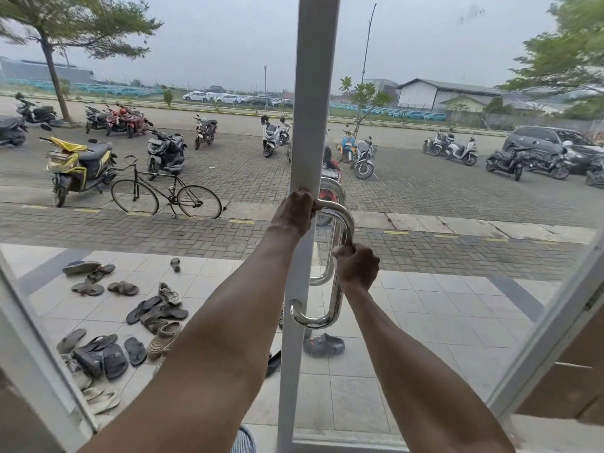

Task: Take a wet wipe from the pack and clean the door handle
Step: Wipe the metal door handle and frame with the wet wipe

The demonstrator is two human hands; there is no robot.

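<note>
Door handle (336, 302): polished D-shaped pull mounted on the white door stile (310, 125), lying just below and right of frame centre. Left hand (294, 212) sits at 12 o'clock of the pull, back toward the camera, fingers curled round the upper bend where it meets the stile. Right hand (357, 265) sits at 3 o'clock of the pull, fingers wrapped round the vertical bar about midway down. Both bare forearms rise from 6 o'clock of the frame. Wet wipe: not discernible; whether either palm covers it cannot be told. Beyond the glass, sandals (153, 317) lie scattered on the tiled porch (425, 322) at 8 o'clock, a bicycle (166, 191) stands at 10 o'clock beside a yellow scooter (78, 165), and a grey car (549, 142) is parked at 3 o'clock.
</note>
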